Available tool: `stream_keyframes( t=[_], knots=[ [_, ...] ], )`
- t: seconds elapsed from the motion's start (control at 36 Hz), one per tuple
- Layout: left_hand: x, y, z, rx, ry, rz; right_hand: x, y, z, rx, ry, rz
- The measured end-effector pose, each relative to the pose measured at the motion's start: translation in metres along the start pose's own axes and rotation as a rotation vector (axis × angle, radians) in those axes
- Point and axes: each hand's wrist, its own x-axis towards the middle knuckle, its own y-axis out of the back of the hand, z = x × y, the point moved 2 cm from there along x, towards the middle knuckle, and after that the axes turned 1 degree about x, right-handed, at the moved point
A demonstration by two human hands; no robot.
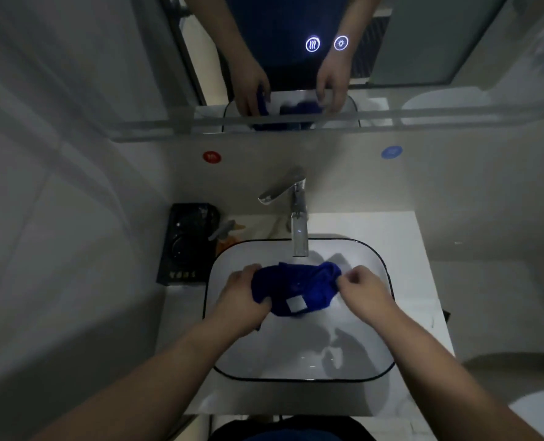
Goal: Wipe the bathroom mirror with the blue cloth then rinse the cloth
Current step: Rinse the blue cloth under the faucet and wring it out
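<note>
Both hands, left hand (244, 296) and right hand (361, 292), grip the blue cloth (297, 288) over the basin (296, 378), just near the faucet (298, 230).

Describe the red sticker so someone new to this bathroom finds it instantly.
Find the mirror; below its bottom edge is a pale wall strip behind the tap. The red sticker is the small round one left of the tap, while the blue sticker sits right.

A black case (186, 246) sits on the white counter (407, 249), an orange item (229, 240) just beside it. The wall above bears a red sticker (212, 157) and a blue sticker (391, 152).
</note>
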Motion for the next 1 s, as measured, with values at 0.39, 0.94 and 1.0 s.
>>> stream_keyframes(
  t=[0.39,0.94,1.0],
  knots=[
    [0.063,0.048,0.071,-0.660,0.140,0.122,0.083,0.008,0.079,-0.011,-0.349,0.118],
    [0.089,0.041,0.083,-0.796,0.006,0.394,0.090,0.001,0.081,-0.055,-0.384,0.134],
    [0.090,0.018,0.056,-0.555,-0.003,0.437,0.090,0.002,0.080,-0.058,-0.383,0.127]
  ],
)
